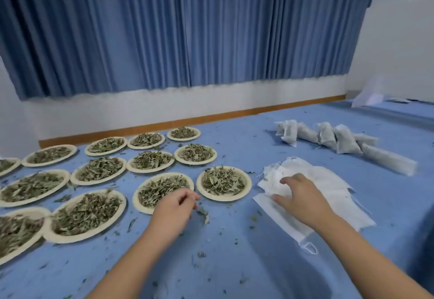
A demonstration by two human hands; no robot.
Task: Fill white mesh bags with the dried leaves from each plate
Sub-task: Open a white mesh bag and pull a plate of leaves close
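Several cream paper plates heaped with dried green leaves cover the left of a blue cloth; the nearest two are a plate (143,207) under my left hand and a plate (245,193) beside it. My left hand (175,209) hangs over the first plate's near rim, fingers curled, pinching a few leaves (203,213) just off the plate. My right hand (303,197) rests on a pile of empty white mesh bags (328,181), fingers spread on the top bag. Filled mesh bags (340,141) lie in a row at the back right.
A white face mask (279,218) lies under the near edge of the bag pile. Leaf crumbs are scattered over the blue cloth (234,263). A blue curtain and white wall stand behind the table. A clear plastic bag (371,94) lies at the far right.
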